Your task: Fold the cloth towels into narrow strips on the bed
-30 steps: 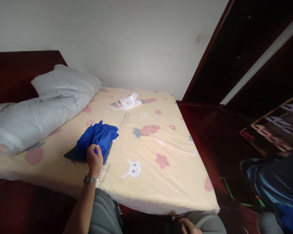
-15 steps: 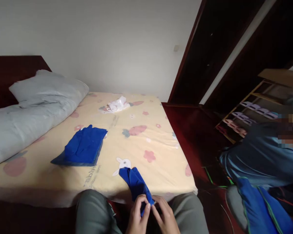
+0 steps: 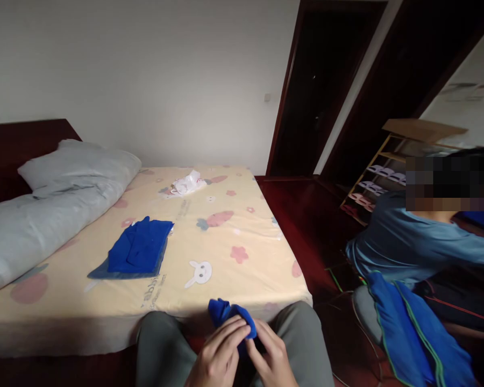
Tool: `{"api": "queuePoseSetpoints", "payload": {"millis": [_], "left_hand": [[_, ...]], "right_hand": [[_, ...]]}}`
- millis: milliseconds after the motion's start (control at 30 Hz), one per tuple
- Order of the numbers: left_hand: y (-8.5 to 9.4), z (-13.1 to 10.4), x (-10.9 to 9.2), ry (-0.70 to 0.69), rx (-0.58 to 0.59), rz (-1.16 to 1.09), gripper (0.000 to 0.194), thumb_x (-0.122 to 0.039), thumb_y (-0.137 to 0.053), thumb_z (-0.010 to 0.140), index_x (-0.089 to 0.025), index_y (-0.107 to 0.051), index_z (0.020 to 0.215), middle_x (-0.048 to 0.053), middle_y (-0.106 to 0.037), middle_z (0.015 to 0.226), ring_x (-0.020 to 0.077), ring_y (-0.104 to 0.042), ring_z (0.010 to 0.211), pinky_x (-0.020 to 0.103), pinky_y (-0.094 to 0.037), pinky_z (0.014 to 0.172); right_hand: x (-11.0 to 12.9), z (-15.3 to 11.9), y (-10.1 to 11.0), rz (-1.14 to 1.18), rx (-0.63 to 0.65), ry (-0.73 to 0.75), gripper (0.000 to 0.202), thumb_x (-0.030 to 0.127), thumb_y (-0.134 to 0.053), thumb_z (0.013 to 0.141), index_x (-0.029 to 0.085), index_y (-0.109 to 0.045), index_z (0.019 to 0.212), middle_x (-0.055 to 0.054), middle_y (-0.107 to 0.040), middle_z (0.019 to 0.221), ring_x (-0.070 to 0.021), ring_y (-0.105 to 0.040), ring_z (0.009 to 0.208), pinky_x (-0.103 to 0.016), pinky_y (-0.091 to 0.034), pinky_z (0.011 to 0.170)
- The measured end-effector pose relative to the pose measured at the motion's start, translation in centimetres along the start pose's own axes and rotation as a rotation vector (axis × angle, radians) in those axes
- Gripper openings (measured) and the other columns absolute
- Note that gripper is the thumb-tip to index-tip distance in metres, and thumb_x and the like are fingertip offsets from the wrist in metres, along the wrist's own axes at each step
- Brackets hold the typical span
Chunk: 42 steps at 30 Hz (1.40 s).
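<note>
The left hand [image 3: 216,355] and right hand [image 3: 273,356] pinch a small, floppy, bright-blue cloth [image 3: 219,310], which could fall if their fingers get loose.

Room dim; soft, uneven light falls on the bed [image 3: 262,279], brightest mid-sheet. Wall [image 3: 165,80] grey, darker toward the upper corners. Deep shadow below the bed; doorway [image 3: 326,91] nearly black. Slight blur at right, edges stretched; one patch there pixelated. Source out of view.

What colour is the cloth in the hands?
The cloth in the hands is bright blue, best seen in the head view now.
</note>
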<state>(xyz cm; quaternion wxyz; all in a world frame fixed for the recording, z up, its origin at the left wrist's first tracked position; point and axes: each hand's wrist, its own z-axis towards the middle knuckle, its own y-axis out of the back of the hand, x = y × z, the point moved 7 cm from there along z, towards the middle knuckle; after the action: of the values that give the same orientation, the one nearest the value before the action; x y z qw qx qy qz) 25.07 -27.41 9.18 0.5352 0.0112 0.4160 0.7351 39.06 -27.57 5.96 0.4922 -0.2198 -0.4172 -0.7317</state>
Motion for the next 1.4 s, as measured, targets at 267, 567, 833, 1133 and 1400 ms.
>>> {"api": "queuePoseSetpoints", "payload": {"millis": [267, 567, 833, 1133, 1400], "left_hand": [[0.1, 0.5, -0.8, 0.0, -0.158, 0.224, 0.044, -0.006, -0.054, 0.092, -0.018, -0.055, 0.135, 0.009, -0.071, 0.113, 0.0198, -0.067, 0.109, 0.029, -0.059, 0.092], [-1.3, 2.0, -1.1, 0.029, 0.09, 0.272, 0.043, -0.009, -0.028, 0.099, -0.021, -0.057, 0.129, 0.008, -0.07, 0.097, 0.0173, -0.07, 0.09, 0.028, -0.06, 0.079], [-1.4, 2.3, -1.0, 0.024, 0.235, 0.337, 0.029, -0.036, -0.068, 0.087, -0.023, -0.061, 0.112, 0.004, -0.071, 0.084, 0.0218, -0.07, 0.077, 0.033, -0.06, 0.072], [5.9, 1.9, 9.0, 0.377, 0.092, 0.234, 0.047, -0.003, -0.044, 0.073, -0.026, -0.062, 0.11, 0.004, -0.073, 0.103, 0.0193, -0.07, 0.094, 0.03, -0.056, 0.083], [7.0, -0.9, 12.8, 0.703, 0.436, -0.016, 0.013, -0.033, -0.064, 0.077, -0.021, -0.061, 0.076, -0.004, -0.058, 0.069, 0.0145, -0.057, 0.07, 0.022, -0.044, 0.066]], "right_hand": [[1.7, 0.2, 0.7, -0.136, 0.002, 0.082, 0.037, 0.028, -0.049, 0.098, 0.023, -0.055, 0.134, -0.009, -0.072, 0.11, -0.0216, -0.07, 0.092, -0.03, -0.059, 0.081], [1.5, 0.1, 0.7, -0.288, 0.16, 0.155, 0.026, 0.018, -0.043, 0.098, 0.021, -0.059, 0.118, -0.007, -0.071, 0.097, -0.0208, -0.069, 0.084, -0.032, -0.058, 0.074], [1.5, 1.1, 4.4, -0.422, -0.023, 0.168, 0.024, 0.012, -0.045, 0.089, 0.021, -0.06, 0.105, -0.006, -0.07, 0.09, -0.0185, -0.069, 0.076, -0.027, -0.055, 0.068], [-0.9, 1.9, 11.8, -0.697, -0.223, 0.052, 0.037, 0.003, -0.041, 0.069, 0.023, -0.06, 0.093, -0.003, -0.069, 0.083, -0.0201, -0.068, 0.075, -0.029, -0.051, 0.068], [-1.5, 2.2, 19.5, -0.894, -0.229, -0.024, 0.029, 0.01, -0.045, 0.071, 0.024, -0.06, 0.09, -0.007, -0.069, 0.091, -0.0248, -0.065, 0.085, -0.035, -0.05, 0.073]]}}
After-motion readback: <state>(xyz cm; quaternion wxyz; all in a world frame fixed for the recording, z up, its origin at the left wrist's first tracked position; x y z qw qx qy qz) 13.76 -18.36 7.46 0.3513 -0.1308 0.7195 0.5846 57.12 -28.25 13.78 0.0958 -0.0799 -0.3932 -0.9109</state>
